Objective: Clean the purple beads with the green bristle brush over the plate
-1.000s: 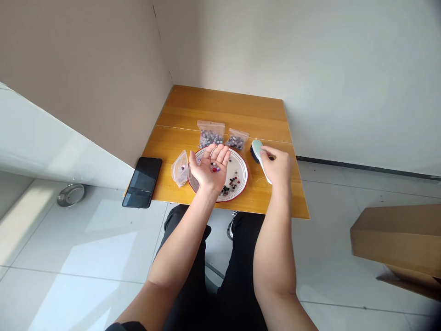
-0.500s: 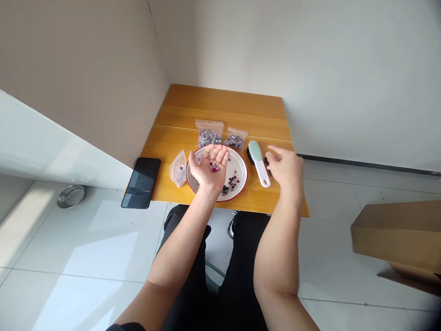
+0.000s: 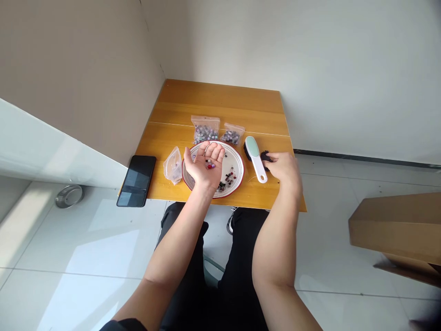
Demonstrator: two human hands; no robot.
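Resting red and dark beads (image 3: 209, 164) on its palm, the left hand (image 3: 204, 164) lies wide open over a plate (image 3: 241, 172); the right hand's (image 3: 284, 172) narrow grip pinches a black tuft (image 3: 265, 156).

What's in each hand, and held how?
The left hand cradles loose beads in its open palm. The right hand pinches a small dark fuzzy clump at its fingertips; what it is cannot be told.

Plate (image 3: 235, 162) partly hidden by left hand (image 3: 204, 164), bagged beads (image 3: 206, 134) too tiny to count, cardboard box (image 3: 396, 225) cut off
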